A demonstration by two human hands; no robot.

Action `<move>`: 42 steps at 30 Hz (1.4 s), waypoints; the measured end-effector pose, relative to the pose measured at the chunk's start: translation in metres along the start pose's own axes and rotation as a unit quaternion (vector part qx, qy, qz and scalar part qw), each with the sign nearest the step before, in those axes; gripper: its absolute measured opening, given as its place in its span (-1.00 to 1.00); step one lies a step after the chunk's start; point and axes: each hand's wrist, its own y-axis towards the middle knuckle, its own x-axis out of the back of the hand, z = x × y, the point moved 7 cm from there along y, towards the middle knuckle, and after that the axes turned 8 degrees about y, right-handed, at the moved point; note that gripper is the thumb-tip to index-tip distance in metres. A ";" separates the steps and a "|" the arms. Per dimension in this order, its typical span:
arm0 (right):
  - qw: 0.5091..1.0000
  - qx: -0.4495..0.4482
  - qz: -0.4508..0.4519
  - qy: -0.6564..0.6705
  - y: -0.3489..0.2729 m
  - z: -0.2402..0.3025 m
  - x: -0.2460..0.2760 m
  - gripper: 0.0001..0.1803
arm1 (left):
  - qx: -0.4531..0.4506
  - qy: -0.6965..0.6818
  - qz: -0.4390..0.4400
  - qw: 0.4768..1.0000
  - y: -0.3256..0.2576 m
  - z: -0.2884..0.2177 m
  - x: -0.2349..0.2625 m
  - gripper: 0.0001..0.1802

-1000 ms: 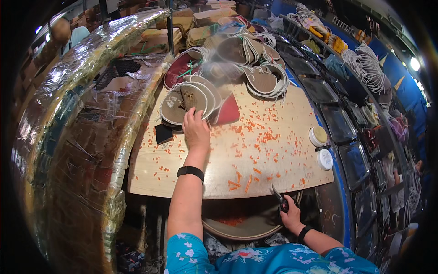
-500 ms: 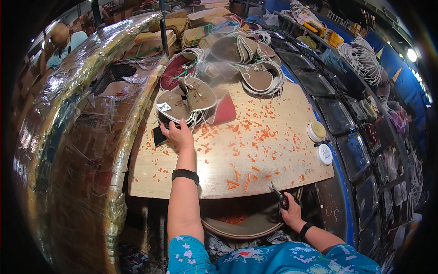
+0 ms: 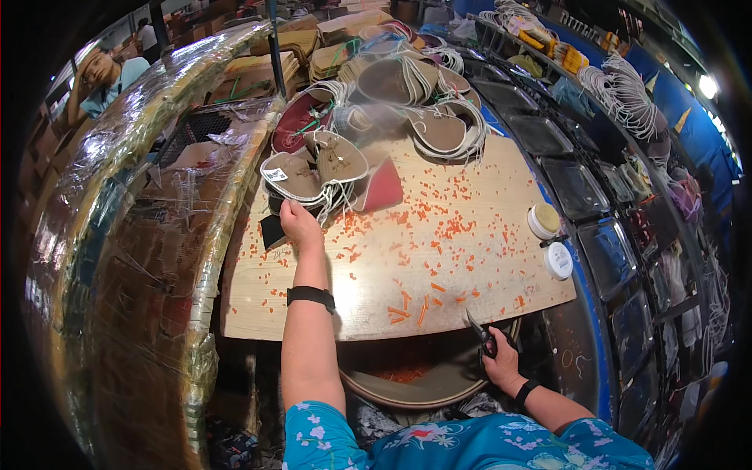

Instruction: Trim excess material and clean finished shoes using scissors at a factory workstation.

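Observation:
At the near edge of a bundle of brown shoe uppers with white edges, my left hand is closed, its fingertips partly hidden by the pieces. White cords hang off the bundle, and a white label lies on top. A black patch pokes out beside my wrist. In my right hand is a pair of scissors with black handles, held low at the table's near edge. Their blades point up and left, over the wooden tabletop. Orange scraps are scattered between my hands.
More bundles of uppers lie at the table's far side, beside a red piece. Two round tubs stand at the right edge. Below the near edge sits a bin holding orange scraps. A plastic-wrapped rack borders the left; a person is beyond it.
My left hand has moved a little left, its fingers now closed at the bundle's edge. The bundle has shifted slightly left. My right hand and the scissors have hardly moved.

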 end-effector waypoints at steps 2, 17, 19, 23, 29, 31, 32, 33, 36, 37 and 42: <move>1.000 -0.003 -0.002 -0.001 0.001 -0.003 0.001 -0.31 | 0.029 -0.077 0.016 0.996 0.001 0.002 -0.009 -0.68; 1.000 -0.014 -0.005 -0.004 -0.002 -0.005 0.001 -0.34 | 0.065 0.109 0.012 0.992 -0.010 -0.045 -0.002 -0.01; 1.000 -0.012 -0.007 -0.003 -0.005 -0.005 0.003 -0.34 | 0.091 0.082 -0.009 0.992 -0.009 -0.040 0.006 0.02; 1.000 -0.031 -0.001 0.005 -0.006 -0.005 0.002 -0.38 | -0.057 0.046 -0.106 0.992 0.001 -0.067 0.046 -0.18; 0.998 -0.042 0.007 0.035 0.001 -0.016 0.004 -0.38 | -0.313 -0.419 0.373 0.766 -0.217 -0.319 0.117 -0.60; 0.999 -0.031 0.015 0.035 0.003 -0.018 -0.003 -0.36 | -0.309 -0.405 0.401 0.762 -0.234 -0.321 0.106 -0.61; 0.999 -0.028 0.018 0.039 0.003 -0.018 -0.002 -0.38 | -0.314 -0.393 0.412 0.760 -0.244 -0.325 0.108 -0.61; 0.999 -0.023 0.006 0.045 0.003 -0.019 0.002 -0.39 | -0.319 -0.379 0.422 0.759 -0.255 -0.330 0.110 -0.62; 0.997 -0.042 -0.015 0.067 -0.001 -0.023 0.008 -0.41 | -0.350 -0.325 0.433 0.764 -0.277 -0.343 0.124 -0.64; 0.997 -0.043 -0.023 0.064 0.001 -0.022 0.012 -0.41 | -0.365 -0.308 0.429 0.767 -0.283 -0.349 0.130 -0.65; 0.997 -0.003 -0.031 0.069 -0.007 -0.018 0.007 -0.39 | -0.441 -0.234 0.408 0.764 -0.313 -0.380 0.155 -0.68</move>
